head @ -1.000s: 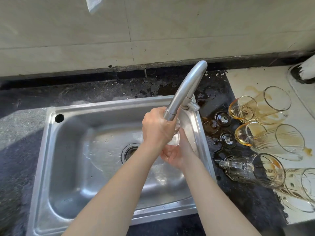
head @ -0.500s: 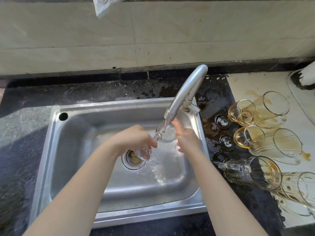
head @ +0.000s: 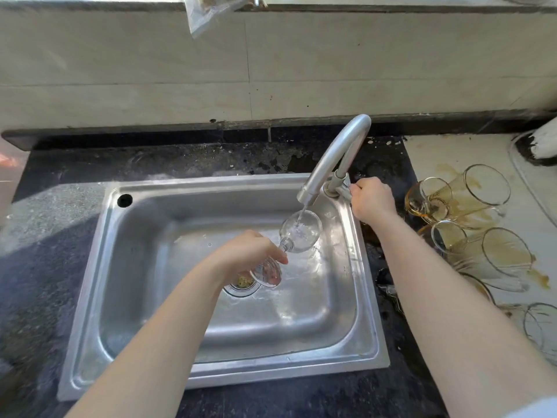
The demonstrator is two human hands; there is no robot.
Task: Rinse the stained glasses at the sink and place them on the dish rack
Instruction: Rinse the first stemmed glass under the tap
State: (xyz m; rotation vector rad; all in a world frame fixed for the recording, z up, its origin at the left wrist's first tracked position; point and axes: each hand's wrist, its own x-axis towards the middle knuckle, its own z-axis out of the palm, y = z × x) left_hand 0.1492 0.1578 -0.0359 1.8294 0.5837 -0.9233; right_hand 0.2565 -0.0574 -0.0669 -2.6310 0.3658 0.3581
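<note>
Head view: the left hand (head: 251,254) is closed around the stem of a clear wine glass (head: 297,233), holding it tilted over the sink (head: 144,267) with its bowl up under the faucet (head: 334,158). A thin stream of water runs from the spout into the bowl, and the foot of the glass sits above the drain (head: 241,285). The right hand (head: 372,199) is wrapped around the faucet handle (head: 342,188) at the sink's back right corner. Stained glasses (head: 458,200) lie on their sides along the right edge of the desk (head: 75,170), well apart from the sink, with brown liquid pooled beneath them. A plastic bag (head: 208,10) hangs over the tiled wall behind.
</note>
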